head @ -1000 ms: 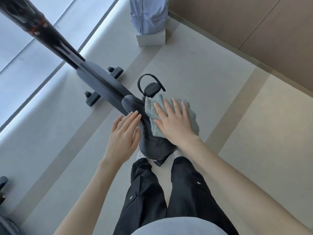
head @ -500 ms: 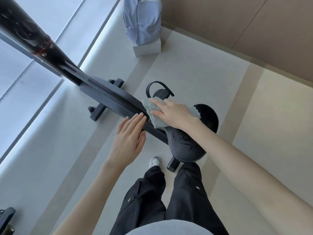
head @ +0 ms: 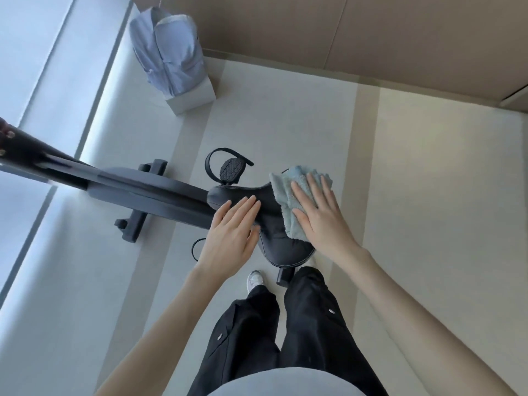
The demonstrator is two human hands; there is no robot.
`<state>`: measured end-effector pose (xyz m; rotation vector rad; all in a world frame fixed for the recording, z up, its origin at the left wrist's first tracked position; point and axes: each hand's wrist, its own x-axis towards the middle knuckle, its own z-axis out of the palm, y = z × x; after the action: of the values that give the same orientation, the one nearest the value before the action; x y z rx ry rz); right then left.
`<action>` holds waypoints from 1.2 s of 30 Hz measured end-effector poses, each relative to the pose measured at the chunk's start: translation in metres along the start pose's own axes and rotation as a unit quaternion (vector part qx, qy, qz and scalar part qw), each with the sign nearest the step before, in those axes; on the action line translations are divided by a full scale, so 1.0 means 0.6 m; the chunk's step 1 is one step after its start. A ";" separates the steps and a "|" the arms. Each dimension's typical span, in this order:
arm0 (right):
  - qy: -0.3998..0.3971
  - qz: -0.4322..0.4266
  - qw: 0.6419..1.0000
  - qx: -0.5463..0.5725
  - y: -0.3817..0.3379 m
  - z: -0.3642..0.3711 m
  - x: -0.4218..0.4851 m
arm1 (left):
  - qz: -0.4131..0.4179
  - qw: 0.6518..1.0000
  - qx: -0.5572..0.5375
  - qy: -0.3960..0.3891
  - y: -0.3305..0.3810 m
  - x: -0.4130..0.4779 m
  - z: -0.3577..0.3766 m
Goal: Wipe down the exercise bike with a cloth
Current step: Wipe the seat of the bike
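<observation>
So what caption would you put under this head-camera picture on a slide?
Right hand presses a blue cloth flat on the bike saddle while the left hand rests on its nose.

The place looks like a room in a home, or a small private exercise corner, not a shop or workshop. A black exercise bike (head: 148, 192) stands on a pale, smooth floor (head: 285, 124) crossed by wide beige stripes. Along the left runs a large bright window (head: 28, 81) that reaches down to the floor. On the far side are plain tan wall panels (head: 314, 30). Near them a light blue shirt (head: 168, 52) is draped over a white box (head: 194, 98).
</observation>
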<state>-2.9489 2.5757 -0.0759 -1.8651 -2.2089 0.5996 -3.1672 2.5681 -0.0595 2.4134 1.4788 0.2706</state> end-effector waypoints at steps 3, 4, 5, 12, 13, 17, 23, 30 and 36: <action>0.007 0.037 0.999 0.020 -0.002 -0.005 0.046 | -0.001 1.000 0.005 0.000 0.004 0.006 0.003; -0.004 0.050 0.998 0.028 0.002 -0.009 0.064 | -0.003 1.000 0.005 0.001 0.006 0.006 0.004; -0.019 0.058 0.997 0.038 0.008 -0.012 0.081 | -0.006 1.000 0.006 0.002 0.007 0.006 0.006; -0.158 0.029 0.979 0.122 0.041 -0.034 0.172 | -0.047 0.999 0.016 0.009 0.022 0.004 0.018; -0.156 0.022 0.979 0.130 0.042 -0.033 0.171 | -0.054 0.998 0.018 0.009 0.024 0.004 0.019; -0.094 0.036 0.982 0.159 0.046 -0.024 0.135 | -0.070 0.997 0.022 0.019 0.033 0.004 0.023; 0.039 0.078 0.977 0.197 0.019 -0.005 0.039 | -0.046 0.998 0.024 0.031 0.029 0.012 0.011; 0.101 0.153 0.961 0.205 -0.058 0.047 -0.080 | 0.080 0.995 0.055 0.007 -0.034 0.021 -0.020; 0.115 0.197 0.958 0.175 -0.074 0.045 -0.056 | 0.157 0.985 0.066 -0.008 -0.090 0.014 -0.032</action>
<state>-2.9933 2.5321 -0.0778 -2.0614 -1.4810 0.7372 -3.2144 2.6018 -0.0600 2.7460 1.1353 0.2252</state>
